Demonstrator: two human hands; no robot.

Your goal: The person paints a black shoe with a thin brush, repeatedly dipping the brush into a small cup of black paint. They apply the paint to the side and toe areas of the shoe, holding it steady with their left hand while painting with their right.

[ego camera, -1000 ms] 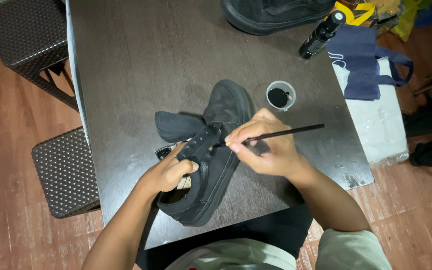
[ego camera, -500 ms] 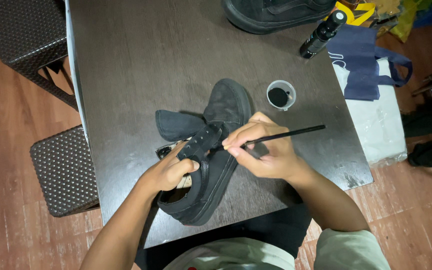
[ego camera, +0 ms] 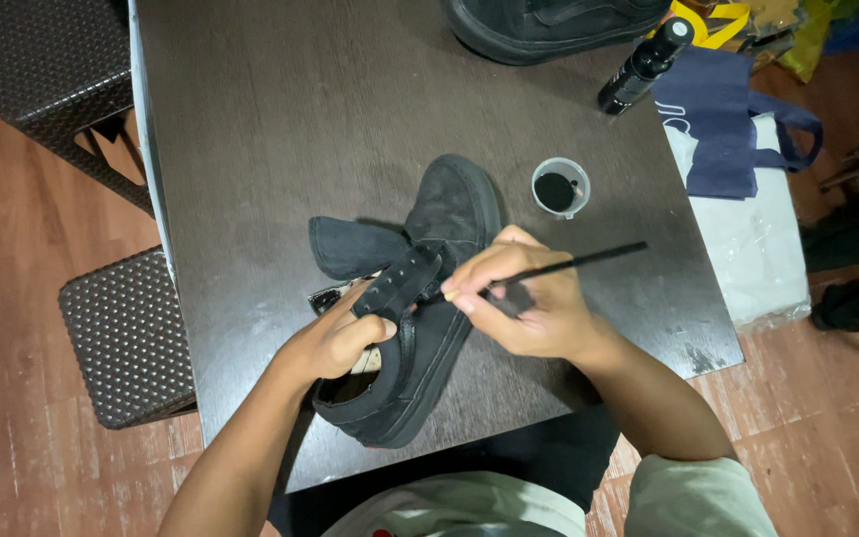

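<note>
A black suede shoe (ego camera: 454,204) lies on the dark table (ego camera: 280,109), toe pointing away, its tongue pulled out to the left. My left hand (ego camera: 335,338) grips the shoe's eyelet flap and side and holds it still. My right hand (ego camera: 524,298) pinches a thin black brush (ego camera: 589,259), handle pointing right, its tip hidden by the fingers at the lace area. A small clear cup of black liquid (ego camera: 560,186) stands just right of the toe.
A second black shoe (ego camera: 549,25) and a black spray bottle (ego camera: 645,65) lie at the table's far edge. A navy tote bag (ego camera: 723,124) rests on white cloth to the right. Two dark woven stools (ego camera: 126,333) stand at the left on the wooden floor.
Hands and shoe stay nearly in place; my right hand with the brush has shifted only slightly at the lace area.
</note>
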